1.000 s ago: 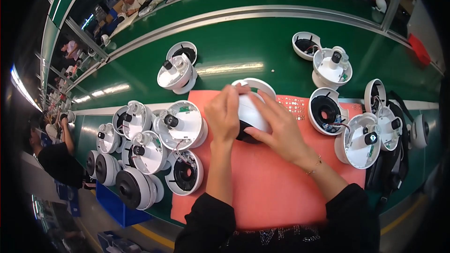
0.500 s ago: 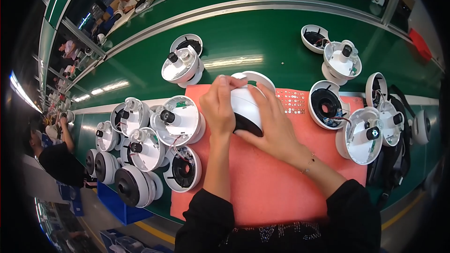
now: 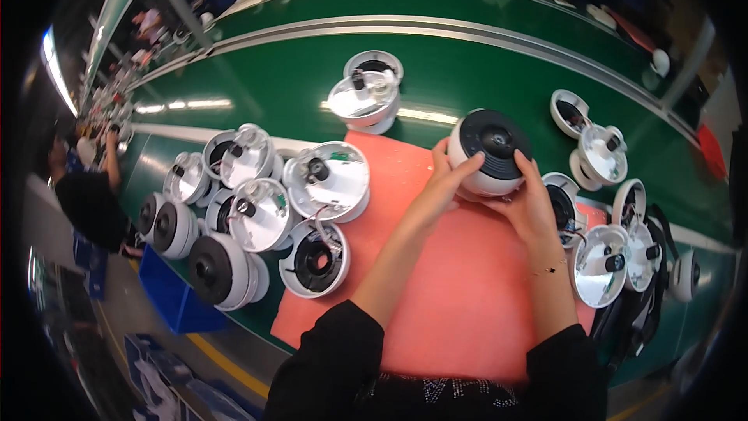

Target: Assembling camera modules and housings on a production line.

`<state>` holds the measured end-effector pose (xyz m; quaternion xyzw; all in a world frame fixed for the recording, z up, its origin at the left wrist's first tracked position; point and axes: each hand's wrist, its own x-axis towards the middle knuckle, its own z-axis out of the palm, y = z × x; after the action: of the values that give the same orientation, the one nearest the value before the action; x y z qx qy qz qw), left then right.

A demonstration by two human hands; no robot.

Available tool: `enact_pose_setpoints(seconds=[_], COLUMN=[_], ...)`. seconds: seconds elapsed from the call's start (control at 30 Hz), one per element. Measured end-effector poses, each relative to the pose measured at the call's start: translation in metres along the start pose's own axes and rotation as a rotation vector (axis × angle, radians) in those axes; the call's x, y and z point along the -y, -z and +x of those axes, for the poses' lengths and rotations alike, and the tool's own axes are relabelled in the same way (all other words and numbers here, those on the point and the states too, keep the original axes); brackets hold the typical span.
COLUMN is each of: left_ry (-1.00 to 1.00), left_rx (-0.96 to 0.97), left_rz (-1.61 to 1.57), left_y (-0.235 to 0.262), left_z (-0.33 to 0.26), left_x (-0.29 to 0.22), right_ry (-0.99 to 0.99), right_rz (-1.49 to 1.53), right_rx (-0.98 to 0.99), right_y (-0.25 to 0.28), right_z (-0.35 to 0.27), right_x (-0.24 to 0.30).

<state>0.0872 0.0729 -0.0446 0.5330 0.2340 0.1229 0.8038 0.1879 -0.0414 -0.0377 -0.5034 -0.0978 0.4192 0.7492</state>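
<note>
Rolled over since the earlier frame, the white dome camera [image 3: 493,157] now shows its black face, held above the pink mat's [image 3: 452,304] far edge. In the head view, the left hand [image 3: 446,179] grips its left side, thumb on the black face; the right hand [image 3: 532,206] clasps its right side. Opened housings [image 3: 343,187] crowd the mat's left edge; another stands beyond its far left corner on the green worktop [image 3: 467,70].

Held dome camera [image 3: 494,148]: smooth white plastic shell, matt black ribbed face. Open camera housings [image 3: 344,185]: smooth white plastic, slight sheen. Worktop [image 3: 265,82]: smooth, glossy. Mat [image 3: 460,304]: matt, smooth. Bin [image 3: 178,300]: plastic. Sleeves [image 3: 339,351]: matt cloth.
</note>
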Motion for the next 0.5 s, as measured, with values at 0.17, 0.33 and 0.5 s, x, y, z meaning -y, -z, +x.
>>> enact_pose_setpoints(seconds=[0.17,0.33,0.5], left_ry=[-0.066,-0.109,-0.127], left_rx=[-0.131,-0.167,-0.247], left_rz=[-0.165,-0.427,-0.459], left_y=[0.0,0.006,0.001], left_z=[-0.002,-0.003,-0.028], left_x=[0.003,0.0,-0.026], right_ry=[0.17,0.381,0.214], right_rz=[-0.452,0.122,0.893], right_rx=[0.034,-0.329,-0.61], right_y=[0.003,0.003,0.105], right_z=[0.006,0.042,0.121], right_x=[-0.005,0.028,0.097])
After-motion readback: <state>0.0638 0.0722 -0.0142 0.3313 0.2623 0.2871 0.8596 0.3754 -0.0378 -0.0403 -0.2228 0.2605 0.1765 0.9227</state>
